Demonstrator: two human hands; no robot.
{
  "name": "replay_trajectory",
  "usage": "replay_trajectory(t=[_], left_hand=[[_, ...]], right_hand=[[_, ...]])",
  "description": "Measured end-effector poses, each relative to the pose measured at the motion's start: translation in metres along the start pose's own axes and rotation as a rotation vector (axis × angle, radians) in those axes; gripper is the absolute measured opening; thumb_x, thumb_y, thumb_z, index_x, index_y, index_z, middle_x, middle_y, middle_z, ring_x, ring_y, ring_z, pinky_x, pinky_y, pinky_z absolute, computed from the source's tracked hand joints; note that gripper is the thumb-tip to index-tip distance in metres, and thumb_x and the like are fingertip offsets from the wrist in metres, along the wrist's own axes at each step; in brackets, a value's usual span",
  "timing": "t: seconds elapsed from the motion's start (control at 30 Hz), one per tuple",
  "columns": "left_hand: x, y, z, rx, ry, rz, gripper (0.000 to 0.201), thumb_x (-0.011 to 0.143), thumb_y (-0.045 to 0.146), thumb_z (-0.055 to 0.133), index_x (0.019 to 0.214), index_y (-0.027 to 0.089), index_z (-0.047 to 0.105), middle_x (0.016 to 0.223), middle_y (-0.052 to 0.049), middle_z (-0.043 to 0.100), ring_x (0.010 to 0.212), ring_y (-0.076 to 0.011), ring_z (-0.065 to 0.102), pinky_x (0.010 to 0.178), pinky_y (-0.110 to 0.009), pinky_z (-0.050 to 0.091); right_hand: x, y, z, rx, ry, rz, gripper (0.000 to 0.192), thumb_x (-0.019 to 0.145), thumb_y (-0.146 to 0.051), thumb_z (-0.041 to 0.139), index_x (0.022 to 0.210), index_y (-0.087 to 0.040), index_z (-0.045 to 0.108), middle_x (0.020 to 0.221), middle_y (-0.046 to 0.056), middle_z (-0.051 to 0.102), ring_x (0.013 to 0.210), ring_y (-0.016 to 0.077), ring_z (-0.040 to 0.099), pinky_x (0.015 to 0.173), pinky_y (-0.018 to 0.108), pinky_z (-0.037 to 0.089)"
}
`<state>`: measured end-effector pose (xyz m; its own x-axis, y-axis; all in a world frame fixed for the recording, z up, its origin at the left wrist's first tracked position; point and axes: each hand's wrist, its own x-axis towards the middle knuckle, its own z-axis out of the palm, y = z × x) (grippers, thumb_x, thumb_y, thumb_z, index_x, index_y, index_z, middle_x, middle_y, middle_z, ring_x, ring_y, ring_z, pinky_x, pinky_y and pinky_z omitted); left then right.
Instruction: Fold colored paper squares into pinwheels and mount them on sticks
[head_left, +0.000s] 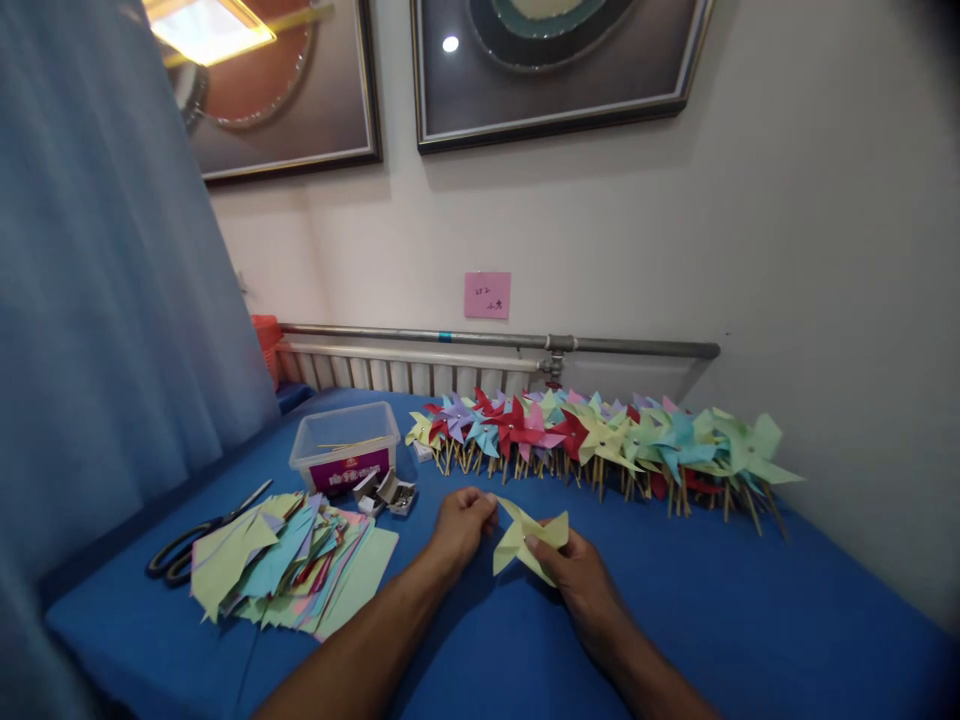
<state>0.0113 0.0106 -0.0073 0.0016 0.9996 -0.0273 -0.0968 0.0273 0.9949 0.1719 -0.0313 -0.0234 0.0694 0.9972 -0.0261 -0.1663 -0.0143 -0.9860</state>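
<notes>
Yellow-green folded paper piece (529, 540) pinched between right hand (574, 572) and left hand (459, 525), near pinwheel row (600, 440), both hands grasping it.

Bench (712, 600) cover: blue cloth, matt, smooth. Folded piece (529, 540) in hands: thin yellow-green paper, matt, creased. Pinwheel row (600, 435) along far edge: matt coloured paper on bare wood sticks. Paper stack (289, 565) near left edge: matt sheets, mixed colours. Tub (345, 445): clear plastic, slight gloss. Scissors (202, 535): black plastic handles, metal blades. Pipe (487, 340) behind far edge: grey metal, dull sheen.
</notes>
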Motion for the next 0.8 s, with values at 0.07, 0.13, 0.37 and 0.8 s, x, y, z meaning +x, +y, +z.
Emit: replay_trajectory(t=[0.07,0.13,0.37,0.8], left_hand=[[0.002,-0.003,-0.001,0.074,0.034,0.014,0.027,0.074,0.039,0.068,0.063,0.017,0.058,0.056,0.001,0.056,0.051,-0.0109,0.045,0.056,-0.025,0.034],[0.002,-0.004,-0.003,0.166,0.047,0.035,0.019,0.076,0.032,0.065,0.065,0.017,0.06,0.056,0.002,0.055,0.052,-0.0116,0.045,0.056,-0.025,0.033],[-0.002,0.018,-0.019,0.422,0.152,0.226,0.013,0.083,0.024,0.056,0.075,0.018,0.065,0.064,0.001,0.059,0.062,-0.0137,0.051,0.061,-0.025,0.035],[0.06,0.146,-0.158,1.118,0.475,0.156,0.028,0.091,0.028,0.052,0.094,0.011,0.073,0.088,-0.011,0.075,0.088,-0.0211,0.066,0.079,-0.027,0.044]], right_hand=[[-0.001,0.0,0.0,-0.008,-0.006,0.003,0.044,0.061,-0.048,0.085,0.089,-0.018,0.069,0.072,0.001,0.071,0.064,0.0204,0.062,0.062,0.03,0.046],[0.001,0.002,0.0,-0.024,-0.005,0.01,0.045,0.058,-0.047,0.087,0.088,-0.018,0.07,0.07,0.001,0.07,0.062,0.0202,0.061,0.061,0.03,0.046],[0.007,0.01,-0.001,-0.055,-0.009,0.022,0.046,0.057,-0.048,0.087,0.088,-0.018,0.072,0.069,0.002,0.071,0.063,0.0209,0.062,0.06,0.031,0.047],[0.002,0.0,0.005,-0.045,-0.036,0.043,0.044,0.059,-0.048,0.086,0.086,-0.018,0.07,0.071,0.001,0.07,0.063,0.0191,0.06,0.06,0.03,0.044]])
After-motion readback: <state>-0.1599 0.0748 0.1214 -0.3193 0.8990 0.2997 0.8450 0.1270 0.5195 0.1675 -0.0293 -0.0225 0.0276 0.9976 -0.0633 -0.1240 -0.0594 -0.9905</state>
